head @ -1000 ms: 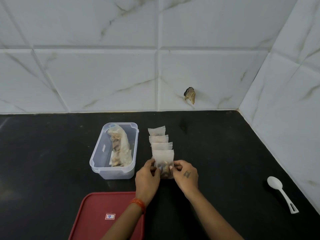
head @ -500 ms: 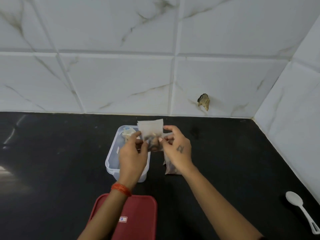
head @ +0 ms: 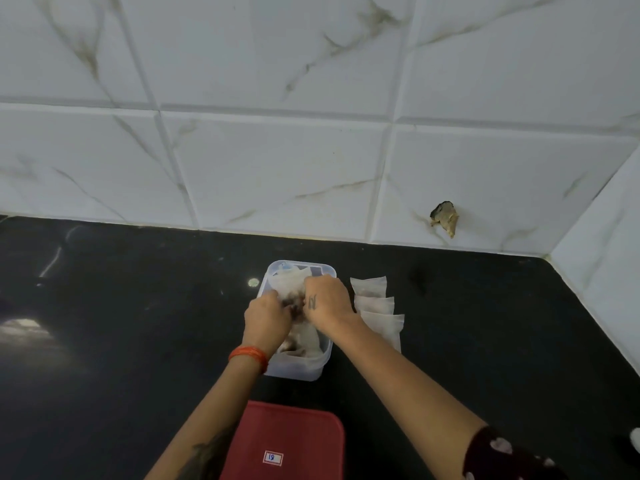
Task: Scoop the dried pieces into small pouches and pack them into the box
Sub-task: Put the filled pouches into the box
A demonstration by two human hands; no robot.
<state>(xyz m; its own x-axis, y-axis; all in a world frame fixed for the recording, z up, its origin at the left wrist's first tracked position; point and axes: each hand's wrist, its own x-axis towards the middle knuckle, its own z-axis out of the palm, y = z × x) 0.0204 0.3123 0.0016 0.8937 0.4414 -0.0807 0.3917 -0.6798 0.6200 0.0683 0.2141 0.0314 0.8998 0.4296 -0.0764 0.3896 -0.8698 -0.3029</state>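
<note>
Both hands' fingers, left hand [head: 266, 315] and right hand [head: 325, 301], grasp a pouch [head: 289, 289] inside the box [head: 298, 370]

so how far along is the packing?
Done: filled pouches already lie in the clear box. In hand: the left hand and right hand press a pouch down into it. Left: three pouches overlap on the counter to the box's right, and the red lid lies off, in front of the box.
</note>
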